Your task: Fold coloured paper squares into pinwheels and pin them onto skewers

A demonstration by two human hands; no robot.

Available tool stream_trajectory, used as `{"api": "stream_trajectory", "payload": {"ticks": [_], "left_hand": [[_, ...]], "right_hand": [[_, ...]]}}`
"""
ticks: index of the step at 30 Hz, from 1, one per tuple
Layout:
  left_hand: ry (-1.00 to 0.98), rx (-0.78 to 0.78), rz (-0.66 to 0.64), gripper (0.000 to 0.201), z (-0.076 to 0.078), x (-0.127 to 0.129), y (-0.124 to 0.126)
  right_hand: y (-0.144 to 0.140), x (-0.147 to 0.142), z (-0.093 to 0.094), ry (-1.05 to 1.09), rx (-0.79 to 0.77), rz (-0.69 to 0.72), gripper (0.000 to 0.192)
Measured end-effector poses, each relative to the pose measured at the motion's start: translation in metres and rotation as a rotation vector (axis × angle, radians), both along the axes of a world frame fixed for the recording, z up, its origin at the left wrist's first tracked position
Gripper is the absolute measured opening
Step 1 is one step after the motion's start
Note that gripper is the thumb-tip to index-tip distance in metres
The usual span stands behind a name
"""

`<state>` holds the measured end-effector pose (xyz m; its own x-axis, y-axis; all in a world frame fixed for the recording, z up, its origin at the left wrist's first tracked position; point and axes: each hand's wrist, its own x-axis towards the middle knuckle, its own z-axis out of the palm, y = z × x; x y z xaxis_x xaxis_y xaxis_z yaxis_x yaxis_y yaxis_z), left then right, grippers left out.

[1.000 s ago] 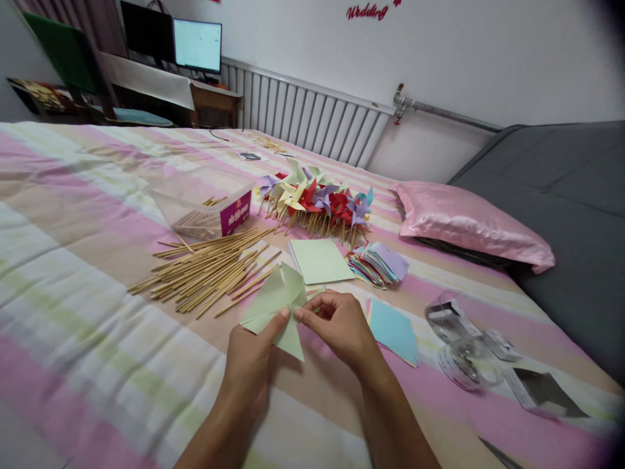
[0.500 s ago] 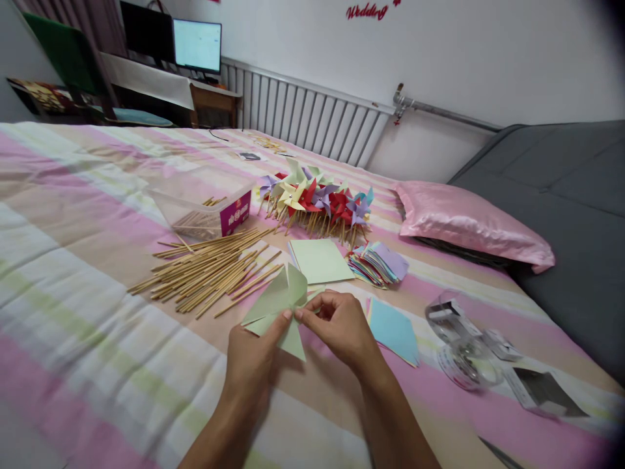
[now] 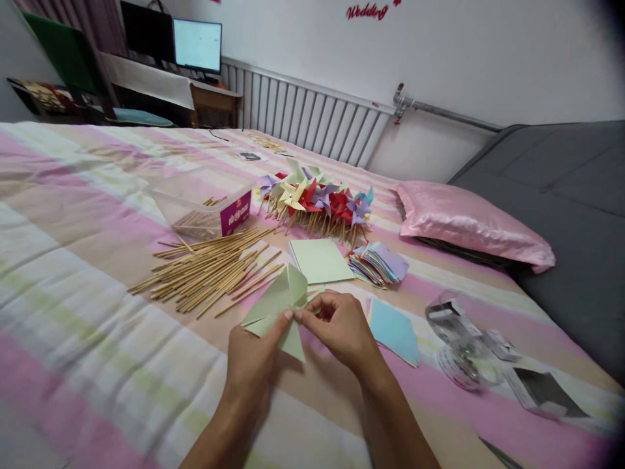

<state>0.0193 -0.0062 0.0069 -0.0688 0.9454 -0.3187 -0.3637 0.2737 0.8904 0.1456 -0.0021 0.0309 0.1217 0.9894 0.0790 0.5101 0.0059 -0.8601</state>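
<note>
A pale green paper pinwheel (image 3: 273,296) is held between both hands above the bed, its corners folded in toward the middle. My left hand (image 3: 256,352) grips it from the left, thumb pressed near its centre. My right hand (image 3: 342,326) is closed at the centre from the right, finger and thumb pinching the paper there; anything small between them is hidden. Just beyond lies a stack of pale green paper squares (image 3: 322,262). To the left is a heap of thin wooden sticks (image 3: 209,273), and blue paper squares (image 3: 393,331) lie right of my right hand.
Finished pinwheels on sticks (image 3: 317,198) lie bunched behind the paper. A clear plastic box (image 3: 200,195) with sticks stands back left. A pile of coloured paper (image 3: 378,264), a clear round tub (image 3: 461,365), small boxes (image 3: 541,391) and a pink pillow (image 3: 469,218) are on the right.
Almost nothing differs. Both hands stay on the green pinwheel, with only a very slight shift of the fingers and paper at its centre.
</note>
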Motion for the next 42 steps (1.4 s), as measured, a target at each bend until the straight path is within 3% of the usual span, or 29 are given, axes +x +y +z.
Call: {"api": "stream_trajectory", "payload": {"ticks": [6,13,19,25,30,33,36,42], "left_hand": [[-0.041,-0.023,0.013,0.031,-0.006,-0.001,0.001],[-0.233,0.012,0.023,0.018,-0.006,-0.002,0.005],[-0.326,0.015,0.025,0.029,-0.004,-0.001,0.006],[-0.354,0.014,0.051,0.027,-0.004,-0.002,0.005],[-0.382,0.016,0.092,0.043,0.000,0.000,0.007],[-0.393,0.027,0.084,0.048,-0.001,0.000,0.006],[-0.373,0.041,0.072,0.050,-0.003,0.001,0.005],[-0.351,0.059,0.050,0.048,-0.003,0.004,0.002]], "right_hand": [[-0.002,-0.003,0.001,0.005,0.001,0.016,0.015],[-0.004,-0.004,0.003,0.050,-0.011,0.049,0.014],[-0.006,-0.005,0.007,0.106,-0.057,0.049,0.013],[-0.005,-0.004,0.005,0.176,-0.117,0.004,0.020],[-0.002,-0.006,-0.002,0.482,-0.036,-0.100,0.046],[-0.001,-0.011,-0.003,0.680,-0.102,-0.017,0.060],[-0.001,-0.016,-0.003,0.783,-0.155,0.050,0.055],[0.001,-0.022,-0.010,0.856,-0.078,-0.018,0.034]]}}
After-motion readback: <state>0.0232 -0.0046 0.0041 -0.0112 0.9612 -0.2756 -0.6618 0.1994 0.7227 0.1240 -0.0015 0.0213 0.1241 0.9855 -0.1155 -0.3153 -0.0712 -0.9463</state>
